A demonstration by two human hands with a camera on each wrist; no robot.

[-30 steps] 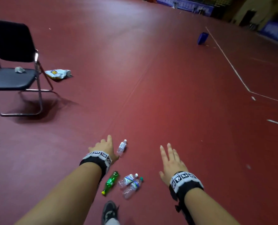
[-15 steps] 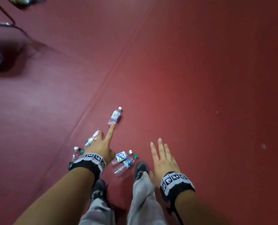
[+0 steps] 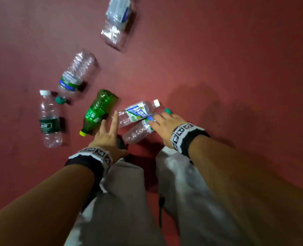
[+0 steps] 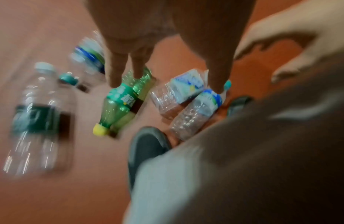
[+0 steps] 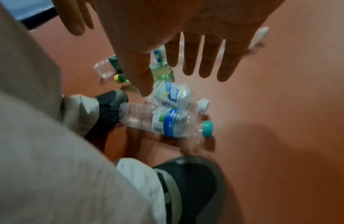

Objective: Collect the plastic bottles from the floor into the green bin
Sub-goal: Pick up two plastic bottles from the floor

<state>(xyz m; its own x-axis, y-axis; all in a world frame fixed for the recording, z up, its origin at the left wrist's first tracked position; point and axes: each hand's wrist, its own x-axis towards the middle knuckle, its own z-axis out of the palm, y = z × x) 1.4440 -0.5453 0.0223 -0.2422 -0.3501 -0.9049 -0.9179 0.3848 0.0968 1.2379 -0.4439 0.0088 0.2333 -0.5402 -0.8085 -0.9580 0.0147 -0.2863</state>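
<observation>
We are looking straight down at six plastic bottles lying on the red floor (image 3: 235, 59), with our legs in grey trousers (image 3: 126, 201) filling the 6 o'clock side of the head view.

Our left hand (image 3: 106, 137) is hanging over the green bottle (image 3: 98, 112), fingers straight and spread; the left wrist view is showing fingertips (image 4: 117, 78) right at the bottle's body, but blur is keeping us from telling whether they are touching it. Nothing is being held in it. The green bottle is lying with its yellow cap (image 3: 82, 133) pointing toward 7 o'clock.

Our right hand (image 3: 166, 126) is reaching in from 4 o'clock, fingers straight and parted, empty, hovering over the teal-capped clear bottle (image 3: 138, 132). Just beside that one, at its 11 o'clock, the white-capped clear bottle (image 3: 138, 112) is lying touching it, cap toward 2 o'clock.

Toward 9 o'clock, the dark-labelled bottle (image 3: 49, 123) is lying well apart from the hands, white cap pointing to 12. At its 1 o'clock, the blue-banded bottle (image 3: 74, 77) is lying with its teal cap near the dark-labelled one's neck. At 12 o'clock, the far clear bottle (image 3: 117, 23) is lying partly cut off by the frame's edge.

A dark shoe (image 5: 190, 181) is standing near the teal-capped bottle.
</observation>
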